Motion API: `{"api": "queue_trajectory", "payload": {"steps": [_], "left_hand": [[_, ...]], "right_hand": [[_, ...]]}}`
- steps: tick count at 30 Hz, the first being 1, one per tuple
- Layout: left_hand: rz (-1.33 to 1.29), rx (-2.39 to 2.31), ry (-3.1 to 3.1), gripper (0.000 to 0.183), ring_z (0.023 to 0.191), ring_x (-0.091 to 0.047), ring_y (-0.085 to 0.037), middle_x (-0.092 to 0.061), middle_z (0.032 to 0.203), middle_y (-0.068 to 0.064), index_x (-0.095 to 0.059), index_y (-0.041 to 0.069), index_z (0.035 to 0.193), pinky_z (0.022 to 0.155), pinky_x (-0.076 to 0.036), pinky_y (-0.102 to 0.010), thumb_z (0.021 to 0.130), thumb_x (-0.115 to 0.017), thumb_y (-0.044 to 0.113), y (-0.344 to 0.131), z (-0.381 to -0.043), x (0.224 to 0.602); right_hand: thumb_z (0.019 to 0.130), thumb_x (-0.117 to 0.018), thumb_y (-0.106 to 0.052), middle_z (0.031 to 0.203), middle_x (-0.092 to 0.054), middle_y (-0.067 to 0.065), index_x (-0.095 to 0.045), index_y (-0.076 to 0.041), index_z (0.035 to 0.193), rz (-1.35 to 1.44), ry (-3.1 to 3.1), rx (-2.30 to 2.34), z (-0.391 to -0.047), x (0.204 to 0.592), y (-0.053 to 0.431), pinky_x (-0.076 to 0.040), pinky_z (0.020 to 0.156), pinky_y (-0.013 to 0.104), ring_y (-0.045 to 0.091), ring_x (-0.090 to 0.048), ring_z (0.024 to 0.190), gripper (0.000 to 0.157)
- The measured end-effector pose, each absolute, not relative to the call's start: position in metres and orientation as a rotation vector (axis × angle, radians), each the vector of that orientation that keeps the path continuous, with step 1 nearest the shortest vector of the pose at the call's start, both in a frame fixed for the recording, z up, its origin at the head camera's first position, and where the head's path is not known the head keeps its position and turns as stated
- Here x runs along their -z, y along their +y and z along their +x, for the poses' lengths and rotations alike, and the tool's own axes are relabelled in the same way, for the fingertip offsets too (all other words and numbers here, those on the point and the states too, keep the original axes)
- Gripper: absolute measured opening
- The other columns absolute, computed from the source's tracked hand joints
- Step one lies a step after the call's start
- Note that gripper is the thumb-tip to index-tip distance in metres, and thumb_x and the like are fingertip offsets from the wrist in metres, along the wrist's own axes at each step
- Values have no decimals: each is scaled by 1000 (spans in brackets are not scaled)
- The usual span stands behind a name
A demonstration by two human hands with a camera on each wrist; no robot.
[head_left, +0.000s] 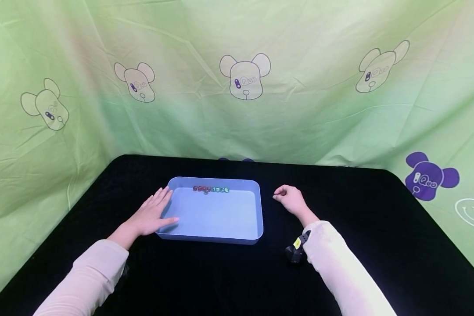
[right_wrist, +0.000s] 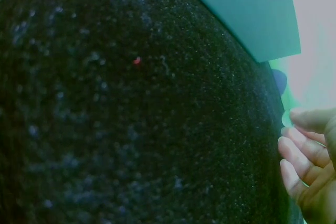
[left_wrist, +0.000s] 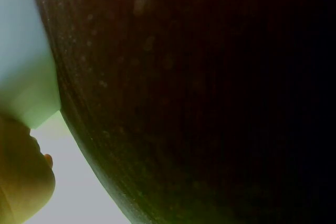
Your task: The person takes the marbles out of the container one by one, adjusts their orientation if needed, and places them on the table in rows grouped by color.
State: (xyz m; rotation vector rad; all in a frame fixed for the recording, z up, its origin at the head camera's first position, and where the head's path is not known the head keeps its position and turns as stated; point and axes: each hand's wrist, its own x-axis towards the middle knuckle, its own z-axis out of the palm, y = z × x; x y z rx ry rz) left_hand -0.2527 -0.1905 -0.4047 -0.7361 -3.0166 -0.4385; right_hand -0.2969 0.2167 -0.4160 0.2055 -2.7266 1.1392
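A shallow blue tray (head_left: pixel 211 215) sits on the black tabletop. My left hand (head_left: pixel 152 215) rests over its left rim with fingers spread, the thumb reaching across the inside. Along the tray's far wall runs a row of small glassy beads, red beads (head_left: pixel 199 188) on the left and green beads (head_left: pixel 220 190) on the right. Just below the row's middle lies a clear bead (head_left: pixel 206 192). Right of the tray, my right hand (head_left: pixel 292 200) pinches a small, clear greenish bead (right_wrist: pixel 286 119) between thumb and fingertip. The left wrist view shows only part of the hand beside the tray.
Black cloth (head_left: pixel 221 276) covers the table. A green curtain (head_left: pixel 189 118) with bear-head drawings hangs behind it and at both sides. A small black device (head_left: pixel 296 251) is strapped at the right wrist. A tiny red speck (right_wrist: pixel 137 61) lies on the cloth.
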Motion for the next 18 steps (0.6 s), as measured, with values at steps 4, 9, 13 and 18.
{"api": "queue_trajectory", "payload": {"steps": [4,9,13,18], "left_hand": [[-732,434,-3020,85,128,-4,-31,-9,142,-17,-16,-1,136,100,-8,-46,80,-45,56,-190,-253,405],[-728,433,-3022,85,128,-4,-31,-9,142,-17,-16,-1,137,100,-8,-46,80,-45,56,-190,-253,405],[-731,425,-3025,86,128,-4,-32,-9,142,-18,-16,-2,136,99,-8,-47,80,-45,56,-190,-253,405],[-735,413,-3020,86,128,-5,-33,-9,141,-18,-16,-2,136,99,-9,-48,80,-45,56,-191,-254,405]], "right_hand": [[74,-62,-5,72,-60,8,-60,2,79,224,-2732,-1134,-297,416,217,-40,61,29,18,-52,65,8],[74,-62,-4,71,-61,8,-60,2,79,242,-2739,-1122,-297,416,216,-41,61,29,18,-53,65,8],[74,-63,-4,71,-61,9,-60,3,80,262,-2754,-1114,-298,416,218,-41,61,29,18,-54,65,9],[73,-63,-3,71,-62,8,-61,2,79,273,-2769,-1105,-299,417,219,-41,62,29,18,-55,66,8]]}}
